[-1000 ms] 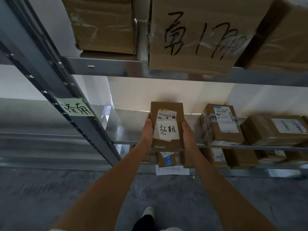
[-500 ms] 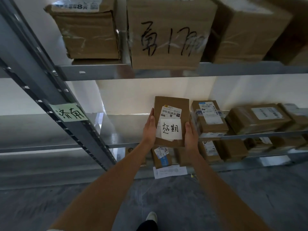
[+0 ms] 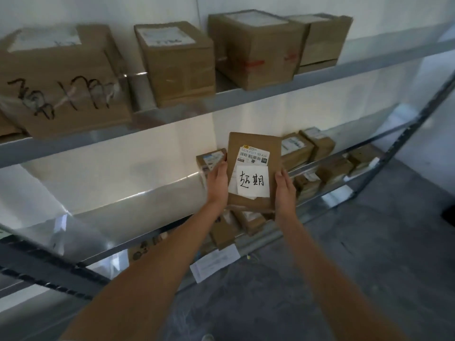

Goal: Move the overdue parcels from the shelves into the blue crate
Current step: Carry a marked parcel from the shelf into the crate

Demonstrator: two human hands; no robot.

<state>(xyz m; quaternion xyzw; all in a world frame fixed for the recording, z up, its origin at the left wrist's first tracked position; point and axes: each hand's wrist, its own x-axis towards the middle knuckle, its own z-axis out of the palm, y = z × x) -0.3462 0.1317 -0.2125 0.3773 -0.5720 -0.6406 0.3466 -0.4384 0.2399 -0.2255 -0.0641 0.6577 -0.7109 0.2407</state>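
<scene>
Parcel (image 3: 253, 172) is off the shelf (image 3: 152, 200), my left hand (image 3: 218, 184) and right hand (image 3: 285, 190) grasping its sides. I see no blue crate; more boxes wait far right.

Parcel (image 3: 253, 173) — lifted off the shelf (image 3: 147, 198), now held before it; view swung right — more top-shelf boxes (image 3: 253, 48) visible.

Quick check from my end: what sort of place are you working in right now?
Probably a parcel depot or courier storeroom. Metal shelving holds rows of taped cardboard boxes, smaller labelled parcels crowd the lower shelf, and both hands hold a parcel with a barcode label and a handwritten note. The floor is bare concrete.
</scene>
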